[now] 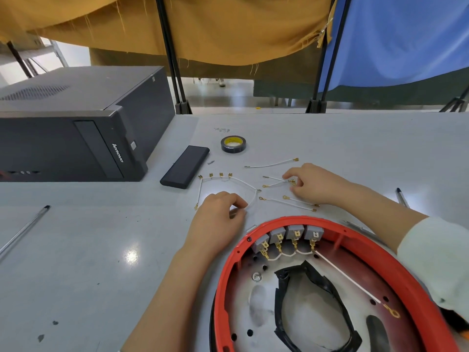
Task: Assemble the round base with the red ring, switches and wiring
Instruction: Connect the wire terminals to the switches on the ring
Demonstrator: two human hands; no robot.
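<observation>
While your left hand (218, 212) rests knuckles-up on the grey table (88, 250), its thumb and fingers are curled together on the white wire of the long harness (229, 177), the one whose four brass terminals sit in a row just beyond your hand. Your right hand (312, 185) lies further out and to the right, fingertips pinched on the brass ends of two short white wires (275, 181) that fan out to the left from that grip. Two more short wires (289, 203) with ring terminals lie just in front of that hand, and another single wire (271, 163) lies apart, beyond it.

Your round base (317, 288) sits nearest you, at the lower right, its metal plate circled by the red ring (228, 270). Four grey switches (288, 233) stand side by side along the ring's far inner edge, joined by short white loops between their brass tabs. A long white lead (347, 276) runs from the rightmost switch across the plate and ends in a ring terminal. A loop of black tape-wrapped material (312, 306) lies on the plate.

Further back, a roll of black tape (233, 144) sits near a flat dark case (185, 166), beside a computer tower (76, 128) lying on its side. A pen (25, 228) lies at the left.
</observation>
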